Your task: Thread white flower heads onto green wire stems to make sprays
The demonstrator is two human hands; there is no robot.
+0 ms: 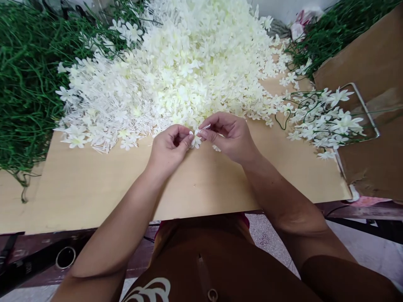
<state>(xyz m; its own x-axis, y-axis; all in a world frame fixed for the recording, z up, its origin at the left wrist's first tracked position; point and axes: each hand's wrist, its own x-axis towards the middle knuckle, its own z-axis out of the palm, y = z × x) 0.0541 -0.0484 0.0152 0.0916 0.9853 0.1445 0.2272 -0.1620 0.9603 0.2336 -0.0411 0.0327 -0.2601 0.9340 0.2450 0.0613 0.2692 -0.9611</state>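
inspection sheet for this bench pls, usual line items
Surface: wooden board, bare near the front edge.
Job's things: small white flower pinched between both hands; big flower pile behind.
Clutter: green stems on the left; stemmed flowers and cardboard on the right.
Grippers: left hand and right hand meet over the board, fingers closed on the flower.
Cables: nothing seen.
Surroundings: metal wire frame at right; floor below.
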